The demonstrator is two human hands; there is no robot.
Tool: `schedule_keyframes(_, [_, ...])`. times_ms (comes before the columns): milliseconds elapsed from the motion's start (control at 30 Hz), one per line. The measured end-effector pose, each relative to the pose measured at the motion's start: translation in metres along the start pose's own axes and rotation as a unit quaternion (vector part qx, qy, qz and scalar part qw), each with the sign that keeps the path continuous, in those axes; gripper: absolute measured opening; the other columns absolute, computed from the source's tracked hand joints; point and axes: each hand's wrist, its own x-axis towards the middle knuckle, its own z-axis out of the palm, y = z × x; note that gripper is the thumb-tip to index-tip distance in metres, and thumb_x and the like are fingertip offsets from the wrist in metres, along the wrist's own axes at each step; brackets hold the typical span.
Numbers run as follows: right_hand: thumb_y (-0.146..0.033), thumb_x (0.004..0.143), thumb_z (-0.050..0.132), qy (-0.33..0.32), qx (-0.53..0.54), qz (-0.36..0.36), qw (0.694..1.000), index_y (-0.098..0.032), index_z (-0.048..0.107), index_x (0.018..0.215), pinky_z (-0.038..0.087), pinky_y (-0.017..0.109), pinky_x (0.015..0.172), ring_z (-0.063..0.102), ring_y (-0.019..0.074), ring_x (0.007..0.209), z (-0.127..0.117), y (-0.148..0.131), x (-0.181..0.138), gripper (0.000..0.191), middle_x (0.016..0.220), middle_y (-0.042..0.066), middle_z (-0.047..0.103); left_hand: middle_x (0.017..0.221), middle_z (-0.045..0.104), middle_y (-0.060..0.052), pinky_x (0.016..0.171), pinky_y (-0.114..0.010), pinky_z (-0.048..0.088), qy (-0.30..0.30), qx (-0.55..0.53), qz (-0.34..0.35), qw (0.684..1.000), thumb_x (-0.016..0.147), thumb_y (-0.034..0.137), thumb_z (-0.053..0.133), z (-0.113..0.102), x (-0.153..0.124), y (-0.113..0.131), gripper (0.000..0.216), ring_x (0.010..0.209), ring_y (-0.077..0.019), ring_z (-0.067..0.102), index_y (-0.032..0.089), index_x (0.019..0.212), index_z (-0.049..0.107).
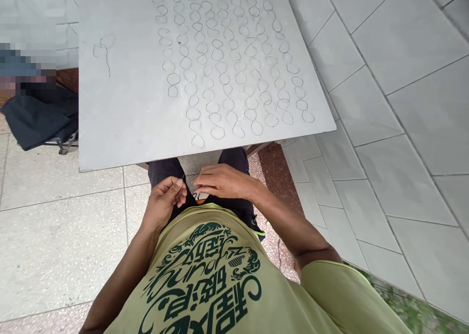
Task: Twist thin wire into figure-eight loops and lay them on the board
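floor (54,236): pale tiles all round
tabletop (120,114): grey board, rows of wire loops (227,70) lying loose, so a knee bump from below could scatter them imo
right hand (223,181): fingers curled by the left, grip can't tell
left hand (163,199): fingers pinched tight on a thin wire (179,190), down at the lap
risk: looks springy, might slip the pinch and drop

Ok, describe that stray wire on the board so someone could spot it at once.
Start at the big grey board before the person. Rows of wire loops fill its right half; the stray wire lies alone toward the far left. Unlike those neat figure-eights, it is a loose loop with a long tail.
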Motion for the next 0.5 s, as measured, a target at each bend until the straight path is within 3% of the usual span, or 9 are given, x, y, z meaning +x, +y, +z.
schedule_keyframes(367, [-0.032, 0.104, 0.058, 0.03, 0.046, 0.074, 0.996, -0.02, 0.066, 0.085, 0.042, 0.028, 0.072, 0.058, 0.0162, 0.076, 0.018, -0.002, 0.0, 0.024, 0.079, 0.001, 0.062, 0.08, 0.065, -0.002, 0.059, -0.025, 0.043, 0.056, 0.134, 0.107, 0.984, 0.097, 0.049, 0.065, 0.016, -0.011, -0.012, 0.029, 0.066, -0.0128, 0.055, 0.021, 0.088, 0.065])
schedule_keyframes(500, [-0.036, 0.102, 0.063, 0.058, 0.09, 0.113, 0.988, -0.021, 0.07, 0.099, 0.046, 0.028, 0.076, 0.063, 0.017, 0.083, 0.017, -0.005, -0.003, 0.017, 0.088, 0.003, 0.069, 0.071, 0.063, 0.0, 0.058, -0.026, 0.044, 0.061, 0.14, 0.114, 0.982, 0.098, 0.052, 0.063, 0.017, -0.008, -0.012, 0.032, 0.061, -0.0131, 0.056, 0.021, 0.089, 0.064])
